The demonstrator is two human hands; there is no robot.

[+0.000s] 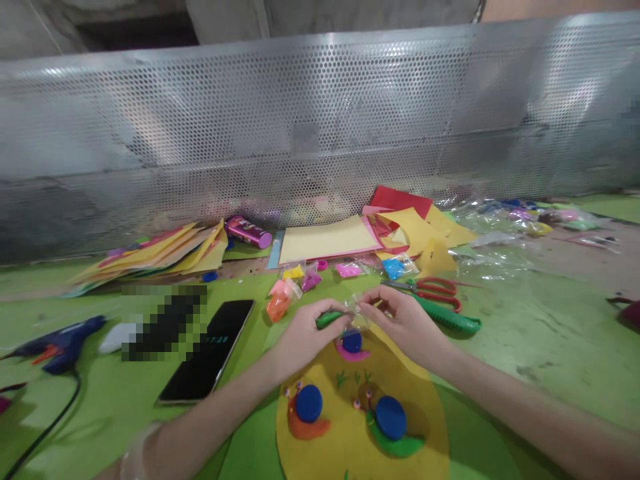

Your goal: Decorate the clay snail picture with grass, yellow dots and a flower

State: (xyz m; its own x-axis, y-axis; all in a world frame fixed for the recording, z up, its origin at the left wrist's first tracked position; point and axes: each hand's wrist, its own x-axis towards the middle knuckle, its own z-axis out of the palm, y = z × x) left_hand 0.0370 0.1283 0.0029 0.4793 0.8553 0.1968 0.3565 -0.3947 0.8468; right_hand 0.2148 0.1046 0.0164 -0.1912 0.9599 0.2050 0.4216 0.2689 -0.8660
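Observation:
My left hand (313,330) is closed round a green lump of modelling clay (327,319) in a clear plastic wrapper. The wrapper's loose end (356,305) is pinched in the fingers of my right hand (397,320). Below both hands lies a yellow paper shape (345,417) with snail figures on it. One has an orange body (310,429), another a green body (397,445), and the top one a pink body (354,354), partly under my hands. Each carries a round blue shell (391,417). Small green grass tufts (341,379) stand between them.
Red-handled scissors (437,288) and a green cutter (453,318) lie right of my hands. Small clay packets, including orange (278,307) and blue (393,268), sit beyond. A phone (213,353) and a blue glue gun (70,343) lie left. Paper sheets (327,240) line the perforated metal panel (320,113).

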